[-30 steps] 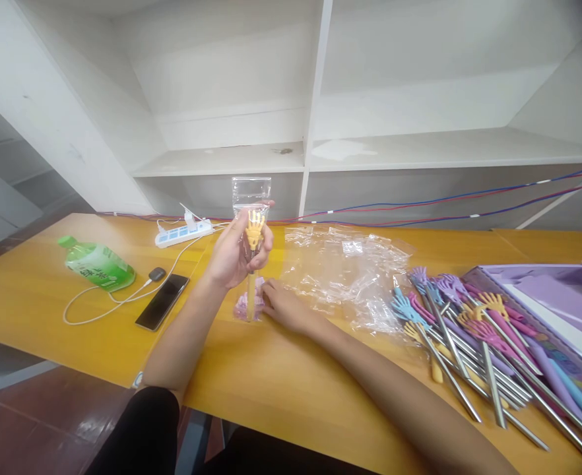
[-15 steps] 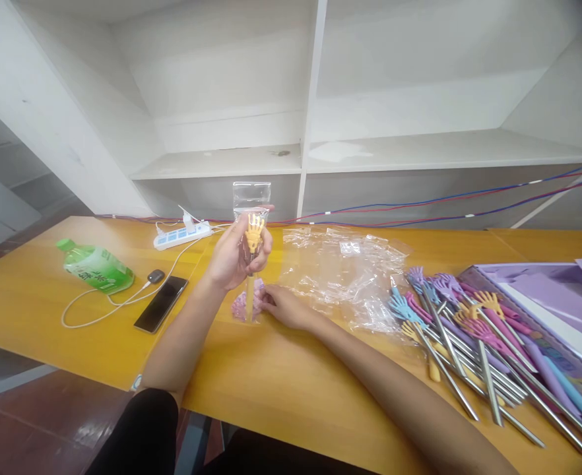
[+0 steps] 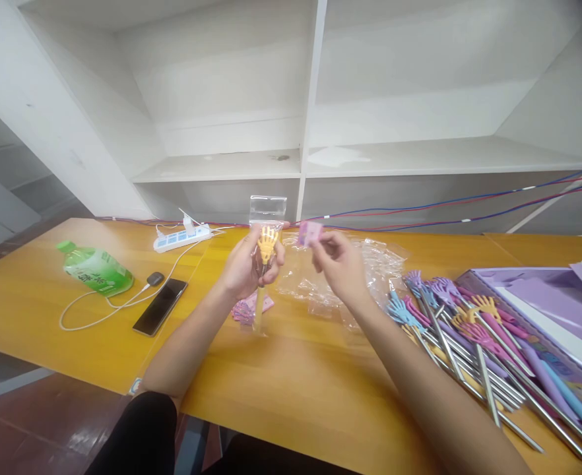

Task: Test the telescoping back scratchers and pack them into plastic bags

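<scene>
My left hand (image 3: 245, 265) is closed around a yellow back scratcher (image 3: 267, 245) inside a clear plastic bag (image 3: 268, 208). The hand-shaped head points up and the handle hangs down toward the table. To the right, my right hand (image 3: 339, 262) pinches a small pink card (image 3: 311, 233) between thumb and fingers, apart from the bag. Below my left hand lies a small pile of pink cards (image 3: 244, 311), partly behind the handle. Several clear plastic bags (image 3: 301, 274) are spread on the table behind my right hand.
Several coloured back scratchers (image 3: 469, 343) with metal rods lie heaped at right, beside a purple box (image 3: 523, 277). On the left are a green bottle (image 3: 96, 267), a phone (image 3: 160, 307) and a power strip (image 3: 182, 237) with a white cable. White shelving (image 3: 315, 119) stands behind the table.
My right hand has lifted a pink card from the pile, up and to the right. My left hand has shifted slightly right with the bagged back scratcher.
</scene>
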`<state>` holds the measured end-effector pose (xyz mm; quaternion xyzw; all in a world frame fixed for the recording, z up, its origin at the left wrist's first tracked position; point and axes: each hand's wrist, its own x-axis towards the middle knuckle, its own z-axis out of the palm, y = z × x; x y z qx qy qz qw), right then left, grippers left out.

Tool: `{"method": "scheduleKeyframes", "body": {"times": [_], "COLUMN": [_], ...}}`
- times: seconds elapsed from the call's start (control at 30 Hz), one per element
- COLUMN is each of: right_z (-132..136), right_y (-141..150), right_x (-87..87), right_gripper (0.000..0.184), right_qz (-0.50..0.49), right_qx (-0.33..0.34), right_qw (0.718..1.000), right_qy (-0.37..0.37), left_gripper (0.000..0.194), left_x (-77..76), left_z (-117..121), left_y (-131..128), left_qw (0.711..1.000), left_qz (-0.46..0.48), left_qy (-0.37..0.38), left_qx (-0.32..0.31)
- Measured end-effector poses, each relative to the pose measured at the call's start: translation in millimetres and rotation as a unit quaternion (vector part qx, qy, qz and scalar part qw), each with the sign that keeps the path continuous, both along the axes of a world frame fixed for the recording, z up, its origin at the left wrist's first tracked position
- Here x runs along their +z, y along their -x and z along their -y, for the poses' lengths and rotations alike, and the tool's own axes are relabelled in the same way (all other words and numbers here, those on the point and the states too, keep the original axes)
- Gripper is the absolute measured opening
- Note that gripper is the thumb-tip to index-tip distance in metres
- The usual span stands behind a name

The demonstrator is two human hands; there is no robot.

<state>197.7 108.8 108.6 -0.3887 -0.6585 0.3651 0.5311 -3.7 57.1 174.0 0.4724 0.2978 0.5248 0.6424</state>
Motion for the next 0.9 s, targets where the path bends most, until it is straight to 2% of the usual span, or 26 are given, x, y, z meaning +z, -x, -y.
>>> {"method": "scheduleKeyframes", "body": {"times": [0.07, 0.1, 0.13, 0.2, 0.23, 0.27, 0.37, 0.5, 0.6, 0.73, 0.9], "right_z": [9, 16, 23, 37, 44, 49, 59, 60, 60, 60, 54], "right_y": [-12, -17, -22, -27, -27, -27, -22, -20, -21, -23, -26], "right_x": [16.4, 23.3, 29.2, 37.9, 40.9, 43.2, 48.9, 56.2, 59.0, 58.2, 55.1], "right_gripper": [0.018, 0.009, 0.01, 0.028, 0.032, 0.029, 0.01, 0.027, 0.034, 0.028, 0.024], "right_qz": [-0.06, -0.057, -0.03, 0.048, 0.078, 0.097, 0.123, 0.135, 0.125, 0.11, 0.12], "right_qx": [-0.087, -0.115, -0.126, -0.104, -0.079, -0.051, 0.015, 0.034, 0.037, 0.027, -0.039], "right_qw": [0.981, 0.956, 0.923, 0.871, 0.863, 0.871, 0.92, 0.946, 0.954, 0.95, 0.935], "right_qy": [-0.165, -0.265, -0.362, -0.479, -0.492, -0.479, -0.372, -0.293, -0.271, -0.291, -0.331], "left_gripper": [0.053, 0.051, 0.051, 0.051, 0.052, 0.053, 0.06, 0.065, 0.065, 0.064, 0.07], "left_x": [-4.0, -6.1, -8.2, -11.9, -13.2, -14.0, -14.0, -14.9, -19.1, -22.8, -18.8], "left_z": [2, 3, 5, 8, 10, 12, 19, 26, 27, 26, 27], "left_y": [-6, -10, -14, -20, -23, -26, -31, -32, -31, -32, -35], "left_qw": [1.0, 1.0, 1.0, 1.0, 1.0, 1.0, 0.999, 0.997, 0.996, 0.996, 0.99], "left_qz": [-0.001, -0.002, -0.001, 0.002, 0.003, 0.004, -0.001, -0.028, -0.045, -0.047, -0.08], "left_qy": [0.009, 0.012, 0.013, 0.015, 0.017, 0.02, 0.018, -0.006, -0.024, -0.037, -0.051], "left_qx": [0.006, 0.006, 0.004, -0.003, -0.009, -0.016, -0.05, -0.076, -0.076, -0.072, -0.102]}}
